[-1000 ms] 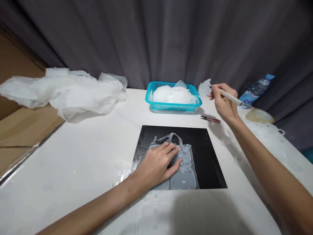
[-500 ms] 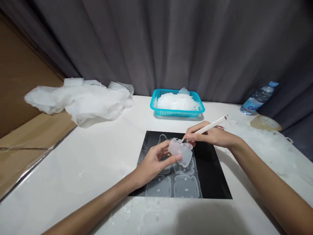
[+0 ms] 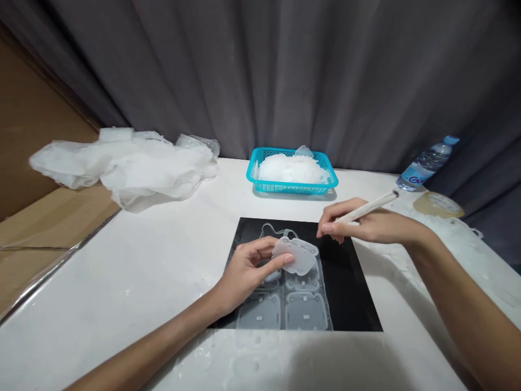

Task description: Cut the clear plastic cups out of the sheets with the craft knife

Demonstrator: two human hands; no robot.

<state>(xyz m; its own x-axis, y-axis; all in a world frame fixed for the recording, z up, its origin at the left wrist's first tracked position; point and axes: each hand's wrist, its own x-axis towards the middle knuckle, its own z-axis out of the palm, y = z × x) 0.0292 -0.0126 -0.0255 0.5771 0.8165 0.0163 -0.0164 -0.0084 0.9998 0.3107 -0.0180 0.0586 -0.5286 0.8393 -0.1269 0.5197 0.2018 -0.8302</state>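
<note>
Between the thumb and fingers of my left hand (image 3: 248, 269) is a translucent, rounded plastic piece (image 3: 300, 256), tilted above the black mat. My right hand (image 3: 350, 220), to the right of the piece and apart from it, grips a white pen-like tool (image 3: 368, 208); its rear end points up and right, and its tip is hidden by the fingers. Under my left hand, a clear molded sheet (image 3: 306, 312) with several rounded panels lies on the black mat (image 3: 352, 293).
A blue basket (image 3: 295, 187) of white translucent pieces stands behind the mat. White plastic film (image 3: 150, 168) is heaped at the back left. A water bottle (image 3: 423, 165), a tape roll (image 3: 437, 205) and loose translucent scraps (image 3: 459, 247) are on the right.
My right hand and the tool have moved right, away from the plastic piece. The piece in my left hand has turned and shifted slightly left.
</note>
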